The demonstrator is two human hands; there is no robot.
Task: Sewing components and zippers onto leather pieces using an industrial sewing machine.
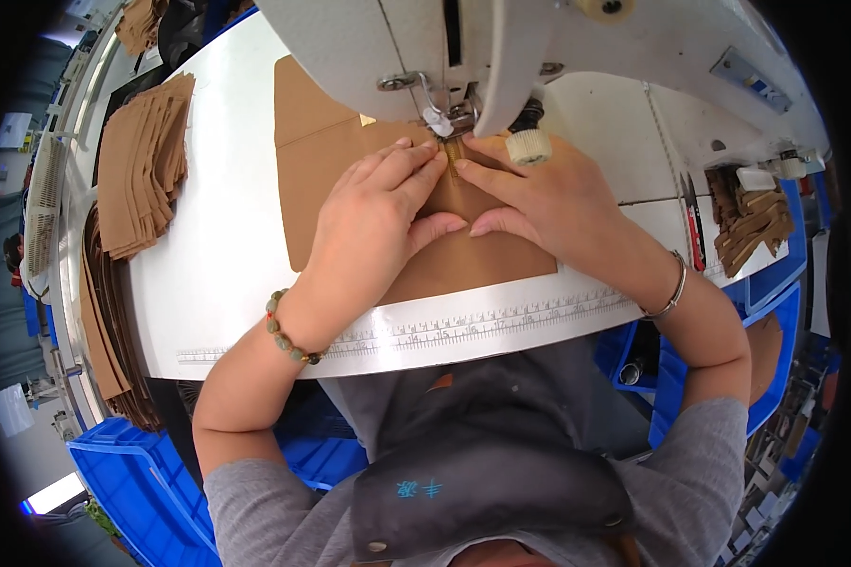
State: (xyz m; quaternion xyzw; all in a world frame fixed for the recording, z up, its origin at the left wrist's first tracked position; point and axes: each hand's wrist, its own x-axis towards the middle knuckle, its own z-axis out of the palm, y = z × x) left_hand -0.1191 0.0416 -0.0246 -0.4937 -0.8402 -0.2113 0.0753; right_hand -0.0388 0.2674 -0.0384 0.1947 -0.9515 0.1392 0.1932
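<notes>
The brown panel (463, 269) lay flat on the white counter (227, 217), its upper part under the head of a white sewing machine (336, 33). A narrow gold-coloured strip (452, 163), apparently a zipper, ran down it just below the presser foot (460, 121).

The person's left hand (373, 203) rested on the panel to the left of that strip, fingers stretched forward and held close together, flat on the material rather than curled around it. The right hand (558, 194) lay on the other side, its fingers a little more spread, their tips beside the strip and near the foot. Both thumbs pointed inward below it, their tips near each other with a slight gap between.

A beaded bracelet (274, 326) circled the left wrist and a metal bangle (676, 288) the right. Below the panel, a printed ruler scale (444, 333) followed the counter's near edge. At the left lay a fanned stack of brown pieces (147, 161); at the far right, a bundle of brown strips (756, 222) sat near a red-handled tool (697, 241). A blue bin (142, 482) stood at the lower left.
</notes>
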